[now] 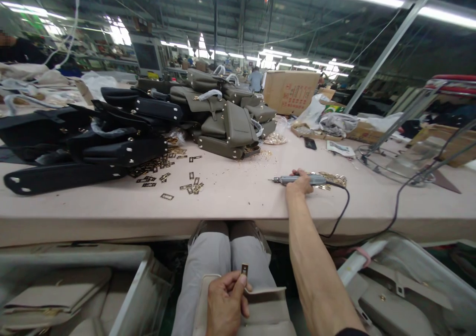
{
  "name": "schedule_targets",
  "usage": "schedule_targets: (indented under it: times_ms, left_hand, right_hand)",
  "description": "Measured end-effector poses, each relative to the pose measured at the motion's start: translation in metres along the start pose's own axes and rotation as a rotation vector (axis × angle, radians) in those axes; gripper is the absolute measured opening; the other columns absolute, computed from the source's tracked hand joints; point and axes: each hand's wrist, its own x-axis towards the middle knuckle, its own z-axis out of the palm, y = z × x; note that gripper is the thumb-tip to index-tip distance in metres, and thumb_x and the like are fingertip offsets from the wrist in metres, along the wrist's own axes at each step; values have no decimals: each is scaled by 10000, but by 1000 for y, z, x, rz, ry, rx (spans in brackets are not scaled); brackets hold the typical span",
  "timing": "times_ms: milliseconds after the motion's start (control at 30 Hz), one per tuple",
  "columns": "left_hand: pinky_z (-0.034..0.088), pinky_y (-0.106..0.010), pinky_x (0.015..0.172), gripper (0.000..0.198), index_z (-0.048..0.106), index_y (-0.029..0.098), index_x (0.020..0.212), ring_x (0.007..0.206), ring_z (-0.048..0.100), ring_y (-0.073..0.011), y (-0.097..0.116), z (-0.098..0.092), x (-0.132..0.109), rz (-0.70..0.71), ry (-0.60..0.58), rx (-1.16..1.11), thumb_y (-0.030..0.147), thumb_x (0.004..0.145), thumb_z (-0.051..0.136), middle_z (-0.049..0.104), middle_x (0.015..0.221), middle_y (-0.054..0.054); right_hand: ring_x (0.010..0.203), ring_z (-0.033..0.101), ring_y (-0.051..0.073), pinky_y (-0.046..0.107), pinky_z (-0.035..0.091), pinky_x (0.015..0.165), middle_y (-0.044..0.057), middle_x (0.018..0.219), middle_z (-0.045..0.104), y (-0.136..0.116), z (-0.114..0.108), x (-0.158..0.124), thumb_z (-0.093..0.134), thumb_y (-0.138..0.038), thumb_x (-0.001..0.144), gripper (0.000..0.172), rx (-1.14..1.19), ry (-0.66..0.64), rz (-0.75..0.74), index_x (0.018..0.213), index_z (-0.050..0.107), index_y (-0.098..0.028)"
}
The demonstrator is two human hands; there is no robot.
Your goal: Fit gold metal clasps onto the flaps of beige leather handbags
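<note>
Between thumb and fingers, my left hand (226,301) pinches a small metal plate (244,268) with holes in it. Below that hand, a beige bag piece (267,306) lies across my lap. My right hand (300,183) is stretched out over the table, its fingers wrapped round a grey electric screwdriver (317,179) that lies level with its tip pointing left. A black cord runs from the tool's back end. Brass-coloured metal parts (336,178) lie just beyond the right hand. Loose rectangular metal plates (191,187) are scattered on the table left of centre.
Black bags (122,147) and olive-grey bags (230,127) are piled at the back left of the pale table (230,202). A cardboard box (292,92) stands behind. Bins with beige bags flank my legs, the left bin (139,281) and the right bin (362,261).
</note>
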Motion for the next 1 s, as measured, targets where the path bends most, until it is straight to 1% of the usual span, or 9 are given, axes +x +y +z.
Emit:
schedule_targets:
  times_ms: [167, 333, 500, 567, 633, 733, 900, 1000]
  left_hand:
    - [287, -195, 385, 670, 727, 101, 734, 346, 522, -111, 0, 1, 2, -4, -26, 14, 770, 765, 703, 713, 696, -114]
    - [290, -201, 369, 716, 738, 99, 745, 335, 512, -110, -3, 2, 3, -9, -13, 4, 815, 725, 704, 724, 725, -125]
    - [293, -186, 370, 657, 744, 103, 760, 340, 516, -95, -6, 3, 4, 15, -6, 2, 759, 787, 700, 736, 766, -129]
    - [304, -188, 371, 669, 749, 107, 757, 340, 518, -98, -5, 3, 4, 15, -23, 20, 773, 783, 692, 732, 743, -124]
    - [304, -188, 374, 677, 746, 109, 737, 338, 510, -101, -3, 3, 4, 14, -29, 33, 782, 777, 692, 712, 677, -110]
    - [290, -181, 381, 659, 746, 106, 731, 331, 488, -93, -1, 4, 3, 11, -34, 35, 762, 788, 706, 681, 605, -91]
    - [291, -181, 364, 670, 752, 106, 762, 335, 507, -90, -2, 7, 3, 7, -26, 0, 775, 764, 718, 728, 743, -125]
    - [287, -181, 362, 673, 751, 105, 761, 332, 498, -83, -3, 8, 2, 19, -7, -16, 777, 762, 719, 728, 759, -126]
  right_hand:
    - [675, 664, 152, 196, 523, 430, 39, 838, 658, 1, 0, 1, 681, -101, 727, 250, -28, 2, -14, 840, 476, -190]
    - [663, 659, 150, 195, 522, 422, 41, 856, 658, 1, 1, 0, 664, -105, 735, 249, -42, -14, -26, 855, 466, -197]
    - [664, 664, 149, 195, 530, 433, 29, 830, 653, 3, 0, 1, 672, -91, 723, 254, -39, -26, -13, 838, 470, -194]
    - [668, 667, 151, 197, 533, 436, 27, 826, 657, 4, 0, 1, 683, -94, 720, 260, -28, -27, -9, 835, 473, -194]
    - [675, 670, 154, 200, 536, 440, 27, 829, 662, 5, 0, 1, 693, -94, 717, 268, -19, -27, -7, 838, 476, -194]
    - [678, 673, 156, 202, 540, 446, 27, 832, 664, 5, 0, 0, 699, -93, 721, 266, -9, -31, -4, 851, 488, -189]
    - [686, 676, 156, 199, 527, 437, 51, 878, 670, 4, -2, -1, 708, -89, 723, 255, 21, -42, 11, 873, 518, -168]
    - [699, 677, 154, 202, 540, 452, 57, 908, 675, 3, -3, -1, 717, -88, 720, 266, 38, -35, 15, 878, 518, -165]
